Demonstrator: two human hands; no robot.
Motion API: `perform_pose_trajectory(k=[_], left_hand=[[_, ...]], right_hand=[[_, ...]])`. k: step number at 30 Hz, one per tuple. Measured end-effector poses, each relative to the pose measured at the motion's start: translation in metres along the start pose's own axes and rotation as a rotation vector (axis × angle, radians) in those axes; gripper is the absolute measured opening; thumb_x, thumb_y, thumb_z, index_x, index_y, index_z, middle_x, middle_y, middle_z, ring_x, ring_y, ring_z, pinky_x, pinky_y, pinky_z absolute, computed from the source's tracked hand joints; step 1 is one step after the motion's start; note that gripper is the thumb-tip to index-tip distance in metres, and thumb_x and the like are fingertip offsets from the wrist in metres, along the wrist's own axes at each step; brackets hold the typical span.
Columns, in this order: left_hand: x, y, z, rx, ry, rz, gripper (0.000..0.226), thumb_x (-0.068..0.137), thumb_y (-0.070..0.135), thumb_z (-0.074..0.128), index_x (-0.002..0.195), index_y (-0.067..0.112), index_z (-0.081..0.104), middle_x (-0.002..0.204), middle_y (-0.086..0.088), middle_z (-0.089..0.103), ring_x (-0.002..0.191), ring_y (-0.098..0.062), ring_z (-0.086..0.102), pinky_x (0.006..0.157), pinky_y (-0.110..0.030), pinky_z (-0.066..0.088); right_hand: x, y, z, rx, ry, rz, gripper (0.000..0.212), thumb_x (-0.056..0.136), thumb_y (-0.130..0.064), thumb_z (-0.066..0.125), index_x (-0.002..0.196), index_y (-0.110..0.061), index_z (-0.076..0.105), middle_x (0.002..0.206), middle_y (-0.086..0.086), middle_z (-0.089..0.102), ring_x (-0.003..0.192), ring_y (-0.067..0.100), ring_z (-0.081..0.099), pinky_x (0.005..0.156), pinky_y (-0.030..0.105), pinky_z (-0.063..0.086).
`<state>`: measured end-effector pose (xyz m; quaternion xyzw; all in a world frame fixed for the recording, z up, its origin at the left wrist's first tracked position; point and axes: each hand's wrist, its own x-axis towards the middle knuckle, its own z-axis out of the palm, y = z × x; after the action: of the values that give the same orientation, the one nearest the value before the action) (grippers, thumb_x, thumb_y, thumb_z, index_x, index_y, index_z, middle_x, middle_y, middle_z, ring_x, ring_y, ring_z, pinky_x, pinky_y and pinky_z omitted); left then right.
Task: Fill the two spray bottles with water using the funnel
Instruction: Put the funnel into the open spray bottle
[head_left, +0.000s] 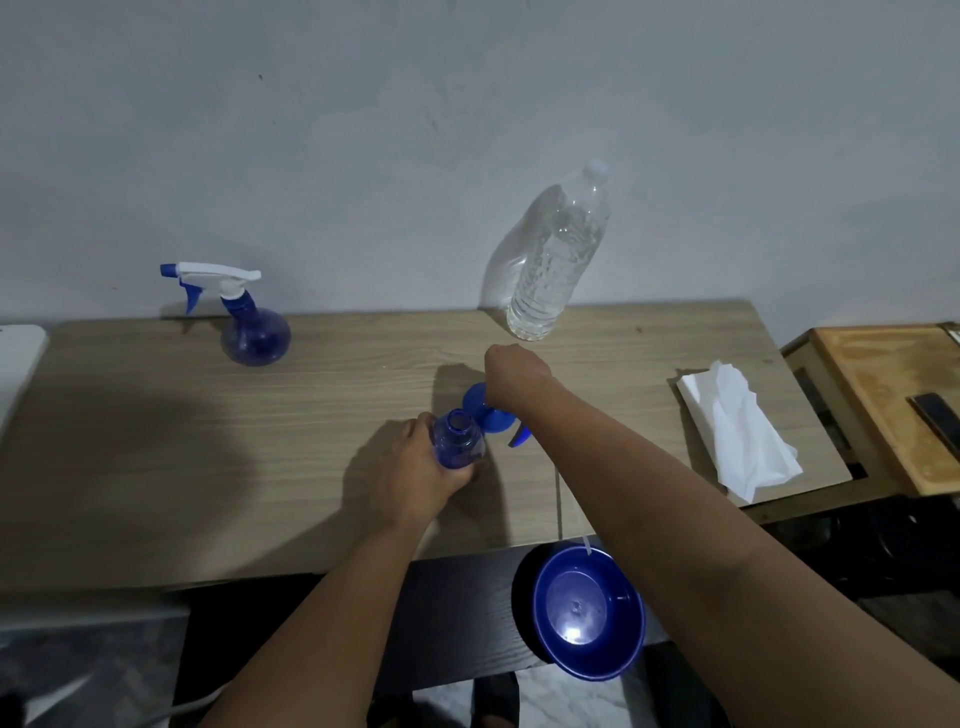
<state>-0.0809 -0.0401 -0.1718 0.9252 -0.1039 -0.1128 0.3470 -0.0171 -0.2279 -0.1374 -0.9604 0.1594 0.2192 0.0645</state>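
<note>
**Open bottle held near the desk's front edge**

The left hand grips an uncapped translucent blue plastic spray bottle standing near the front edge of the pale wood-grain desk. The right hand is curled around a blue spray head just beside the bottle's mouth. A second blue spray bottle with a white trigger stands at the back edge, left. A clear plastic water bottle stands at the back edge, right.

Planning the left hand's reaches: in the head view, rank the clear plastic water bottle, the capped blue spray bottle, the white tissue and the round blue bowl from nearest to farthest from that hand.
From the left hand:
1. Round blue bowl, below the table's near edge, to the right.
2. Clear plastic water bottle, by the wall, and capped blue spray bottle, far left: too close to call.
3. White tissue, at the table's right end.
</note>
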Motion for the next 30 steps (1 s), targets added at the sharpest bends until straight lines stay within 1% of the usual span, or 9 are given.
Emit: perform_pose_trajectory(k=[3, 6, 12, 16, 19, 22, 25, 28, 30], left_hand=[[-0.001, 0.002, -0.002, 0.027, -0.003, 0.0, 0.056, 0.062, 0.065, 0.08, 0.098, 0.03, 0.055, 0.09, 0.011, 0.06, 0.077, -0.013, 0.061, 0.062, -0.029, 0.046], [-0.001, 0.005, -0.005, 0.044, 0.005, -0.004, 0.056, 0.061, 0.061, 0.082, 0.097, 0.027, 0.057, 0.089, 0.011, 0.058, 0.078, -0.014, 0.06, 0.062, -0.028, 0.042], [-0.002, 0.005, -0.005, -0.006, 0.004, -0.023, 0.059, 0.058, 0.061, 0.083, 0.097, 0.027, 0.057, 0.093, 0.01, 0.06, 0.083, -0.015, 0.061, 0.066, -0.031, 0.045], [-0.004, 0.01, -0.011, 0.063, 0.001, -0.021, 0.061, 0.06, 0.064, 0.082, 0.099, 0.026, 0.057, 0.093, 0.01, 0.058, 0.083, -0.014, 0.058, 0.064, -0.026, 0.033], [-0.004, 0.011, -0.013, 0.046, -0.021, -0.021, 0.061, 0.06, 0.064, 0.083, 0.102, 0.027, 0.057, 0.094, 0.012, 0.056, 0.083, -0.011, 0.056, 0.059, -0.023, 0.031], [-0.003, 0.01, -0.011, 0.022, -0.021, -0.026, 0.062, 0.059, 0.063, 0.083, 0.102, 0.026, 0.058, 0.094, 0.011, 0.057, 0.081, -0.01, 0.053, 0.065, -0.025, 0.034], [-0.003, 0.008, -0.009, 0.002, -0.017, -0.032, 0.062, 0.057, 0.062, 0.084, 0.1, 0.026, 0.058, 0.094, 0.009, 0.06, 0.082, -0.014, 0.059, 0.066, -0.027, 0.037], [-0.005, 0.01, -0.012, 0.003, -0.041, -0.04, 0.06, 0.06, 0.061, 0.084, 0.102, 0.027, 0.058, 0.098, 0.01, 0.061, 0.083, -0.012, 0.058, 0.066, -0.026, 0.037], [-0.005, 0.01, -0.013, 0.022, -0.053, -0.043, 0.058, 0.063, 0.06, 0.084, 0.103, 0.027, 0.058, 0.098, 0.011, 0.061, 0.085, -0.012, 0.06, 0.066, -0.026, 0.038]], right_hand=[[0.002, -0.002, -0.003, 0.066, 0.016, 0.005, 0.021, 0.092, -0.01, 0.072, 0.101, -0.011, 0.052, 0.1, 0.008, 0.059, 0.089, 0.028, 0.061, 0.073, 0.036, 0.053], [0.004, -0.002, -0.006, 0.258, 0.062, 0.038, 0.014, 0.089, -0.009, 0.068, 0.101, -0.004, 0.062, 0.098, 0.014, 0.071, 0.085, 0.031, 0.072, 0.076, 0.043, 0.065], [0.0, 0.008, 0.012, 0.403, 0.202, 0.116, 0.007, 0.09, -0.014, 0.067, 0.091, -0.007, 0.069, 0.094, 0.014, 0.075, 0.09, 0.033, 0.072, 0.078, 0.041, 0.06], [-0.003, 0.011, 0.024, 0.341, 0.049, 0.154, 0.019, 0.085, -0.02, 0.072, 0.1, -0.009, 0.072, 0.089, 0.007, 0.073, 0.082, 0.027, 0.072, 0.069, 0.034, 0.058], [-0.006, 0.013, 0.021, 0.301, -0.039, 0.137, 0.019, 0.077, -0.025, 0.073, 0.091, -0.012, 0.07, 0.077, 0.003, 0.068, 0.07, 0.023, 0.068, 0.059, 0.03, 0.052], [-0.01, 0.017, 0.006, 0.344, -0.014, 0.132, 0.022, 0.08, -0.035, 0.069, 0.078, -0.013, 0.068, 0.073, 0.003, 0.065, 0.07, 0.023, 0.065, 0.059, 0.03, 0.047], [-0.013, 0.019, -0.001, 0.373, 0.132, 0.15, 0.043, 0.084, -0.055, 0.059, 0.071, -0.015, 0.063, 0.074, 0.003, 0.063, 0.083, 0.031, 0.068, 0.068, 0.034, 0.048], [-0.01, 0.015, -0.002, 0.379, 0.325, 0.203, 0.061, 0.087, -0.073, 0.052, 0.1, -0.015, 0.064, 0.1, 0.007, 0.066, 0.101, 0.034, 0.068, 0.077, 0.04, 0.052], [-0.004, 0.011, -0.004, 0.382, 0.258, 0.273, 0.09, 0.082, -0.086, 0.052, 0.134, -0.013, 0.055, 0.127, 0.012, 0.06, 0.118, 0.036, 0.063, 0.09, 0.046, 0.054]])
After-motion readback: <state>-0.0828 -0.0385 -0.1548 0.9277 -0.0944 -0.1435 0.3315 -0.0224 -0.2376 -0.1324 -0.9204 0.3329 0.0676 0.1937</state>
